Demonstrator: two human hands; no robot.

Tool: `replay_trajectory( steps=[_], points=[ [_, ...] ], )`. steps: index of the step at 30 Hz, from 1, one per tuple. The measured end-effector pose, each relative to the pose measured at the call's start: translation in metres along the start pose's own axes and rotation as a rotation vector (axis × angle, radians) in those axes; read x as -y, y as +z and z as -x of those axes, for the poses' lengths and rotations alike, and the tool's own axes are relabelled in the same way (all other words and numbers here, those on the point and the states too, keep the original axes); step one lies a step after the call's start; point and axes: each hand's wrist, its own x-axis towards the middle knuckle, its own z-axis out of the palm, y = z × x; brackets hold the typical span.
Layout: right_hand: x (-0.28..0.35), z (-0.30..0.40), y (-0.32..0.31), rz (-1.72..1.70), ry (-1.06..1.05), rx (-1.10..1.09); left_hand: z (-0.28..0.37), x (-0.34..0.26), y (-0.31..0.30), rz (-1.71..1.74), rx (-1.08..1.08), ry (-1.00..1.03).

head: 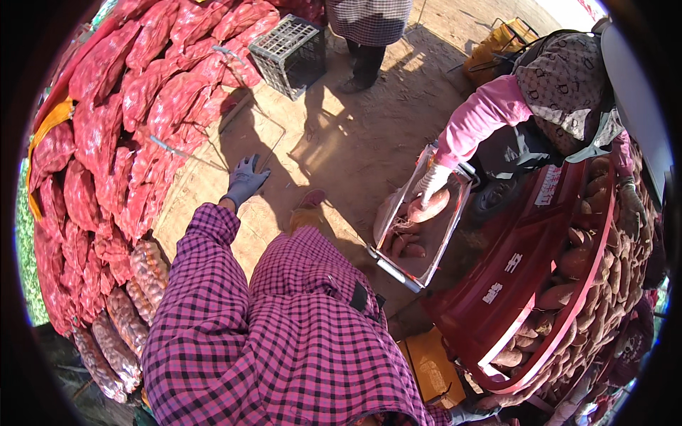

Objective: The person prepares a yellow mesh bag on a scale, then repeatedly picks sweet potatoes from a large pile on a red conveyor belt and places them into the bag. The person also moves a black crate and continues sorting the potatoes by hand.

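Observation:
My left hand [247,178], in a grey work glove, is held out over the dirt floor with its fingers apart and nothing in it. It is nearest to the stacked red mesh sacks [176,114]. At the bottom edge of the view, my right hand [471,414], also gloved, is partly cut off beside the sweet potatoes [591,314] heaped in a red cart [495,277]. Whether it grips one cannot be seen. A co-worker's white-gloved hand [430,183] touches a large sweet potato [429,206] in a plastic-lined crate [450,234], above several smaller ones.
A dark slatted plastic crate [290,53] stands on the ground near another person [367,32]. Yellow containers sit at the upper right [498,48] and beside the cart [434,370]. The co-worker [559,85] leans over the cart. Clear-looking filled sacks [125,319] lie at lower left.

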Motion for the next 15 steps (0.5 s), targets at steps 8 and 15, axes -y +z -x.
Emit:
replay_trajectory(
  steps=[8,15],
  points=[
    [0.099,0.121,-0.009,0.163,0.253,0.149,-0.123,0.007,-0.015,-0.051,0.167,0.28],
    [0.188,0.198,0.005,0.173,0.42,0.441,-0.192,0.02,-0.057,-0.232,0.289,0.459]
  ],
)
